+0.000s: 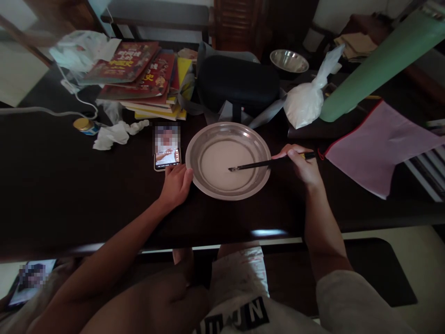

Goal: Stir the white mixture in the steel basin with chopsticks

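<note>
A round metal basin (227, 193) stands on the dark table, with a whitish liquid (222, 160) in its bottom. My right hand (304, 164) is closed around black chopsticks (255, 164) with gold marks near the top end. Their tips reach into the liquid near the middle of the basin. My left hand (175, 185) rests on the table at the basin's left side, its thumb against the rim. Its fingers stretch forward to the lower edge of a phone (168, 163), which lies face up with a lit screen.
Behind the basin sit a black case (238, 81) and a tied bag of white powder (305, 104). Stacked books (139, 86), crumpled tissue (113, 134) and a small jar (85, 125) are at left. A green cylinder (378, 65) and pink mesh bag (371, 148) are at right.
</note>
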Demonstrator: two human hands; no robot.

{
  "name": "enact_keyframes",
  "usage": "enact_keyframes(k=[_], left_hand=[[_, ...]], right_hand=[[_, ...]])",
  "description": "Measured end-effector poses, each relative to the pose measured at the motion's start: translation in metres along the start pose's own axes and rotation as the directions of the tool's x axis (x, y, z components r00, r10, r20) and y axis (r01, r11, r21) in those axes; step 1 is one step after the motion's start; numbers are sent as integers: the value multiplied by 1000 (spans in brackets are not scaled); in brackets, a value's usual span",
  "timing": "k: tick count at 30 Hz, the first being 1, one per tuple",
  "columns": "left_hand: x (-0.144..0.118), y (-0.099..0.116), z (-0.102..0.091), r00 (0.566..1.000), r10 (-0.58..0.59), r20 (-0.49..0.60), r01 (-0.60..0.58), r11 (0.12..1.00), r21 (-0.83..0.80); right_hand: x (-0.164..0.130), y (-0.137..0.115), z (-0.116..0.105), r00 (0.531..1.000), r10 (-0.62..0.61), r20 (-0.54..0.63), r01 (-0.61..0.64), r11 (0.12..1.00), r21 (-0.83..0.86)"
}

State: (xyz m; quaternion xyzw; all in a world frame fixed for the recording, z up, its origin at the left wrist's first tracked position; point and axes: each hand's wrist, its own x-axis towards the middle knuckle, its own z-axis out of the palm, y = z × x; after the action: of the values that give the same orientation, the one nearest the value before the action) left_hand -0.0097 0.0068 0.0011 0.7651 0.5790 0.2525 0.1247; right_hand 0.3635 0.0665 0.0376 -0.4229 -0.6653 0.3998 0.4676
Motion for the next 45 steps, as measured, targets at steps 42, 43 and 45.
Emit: enact_keyframes(k=[42, 43, 45], left_hand=[[-1, -5, 4, 1000, -6, 3, 6, 1000, 23], [-1, -5, 4, 1000, -6, -4, 6, 1000, 23], [-1, -5, 4, 1000, 0, -19, 0, 1000, 24]], right_hand=[[1, 5, 0, 995, -32, 90, 31, 999, 14], [1, 5, 0, 994, -23, 109, 23, 1000, 3], [1, 4, 0, 997, -21, 75, 22, 1000, -6]])
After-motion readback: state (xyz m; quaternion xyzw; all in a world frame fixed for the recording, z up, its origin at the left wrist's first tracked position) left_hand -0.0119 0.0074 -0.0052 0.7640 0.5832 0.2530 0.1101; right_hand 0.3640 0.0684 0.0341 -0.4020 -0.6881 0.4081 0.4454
